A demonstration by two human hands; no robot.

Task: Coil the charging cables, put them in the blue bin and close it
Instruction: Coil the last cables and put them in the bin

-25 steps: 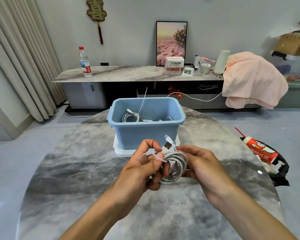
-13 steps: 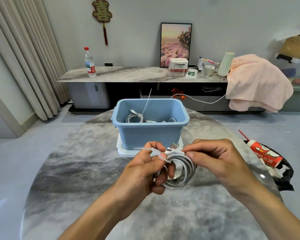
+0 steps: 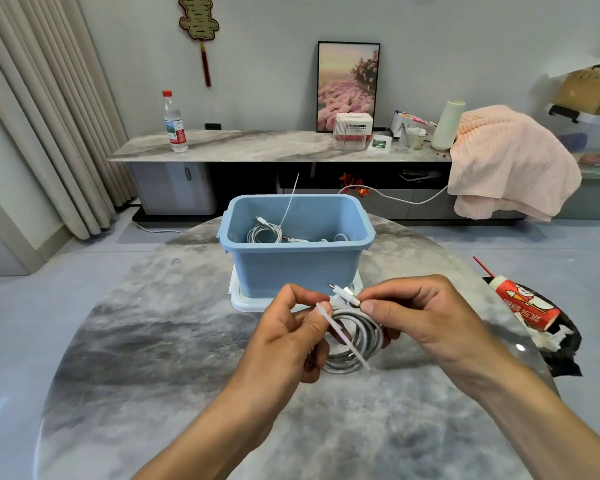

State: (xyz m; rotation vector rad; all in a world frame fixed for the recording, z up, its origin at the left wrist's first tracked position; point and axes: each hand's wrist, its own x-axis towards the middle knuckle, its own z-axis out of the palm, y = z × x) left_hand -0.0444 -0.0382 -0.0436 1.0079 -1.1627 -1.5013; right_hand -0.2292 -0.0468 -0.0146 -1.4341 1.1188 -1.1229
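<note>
White box (image 3: 353, 130) on the sideboard behind the bin (image 3: 295, 251) reads "Panasonic"; other labels illegible. Coiled cable (image 3: 355, 336) held above the worktop (image 3: 153, 341), just in front of the bin. Left hand (image 3: 288, 336) fingers curled round the coil, pinching a white tie (image 3: 340, 336). Right hand (image 3: 426, 317) fingers pinch the plug end (image 3: 345, 294).

Bright, even indoor light, soft faint shadows, small glare spot on the glossy marble table (image 3: 520, 347) at right, wide-angle bending at edges, curtain (image 3: 49, 109) bowed, focus mostly sharp.
</note>
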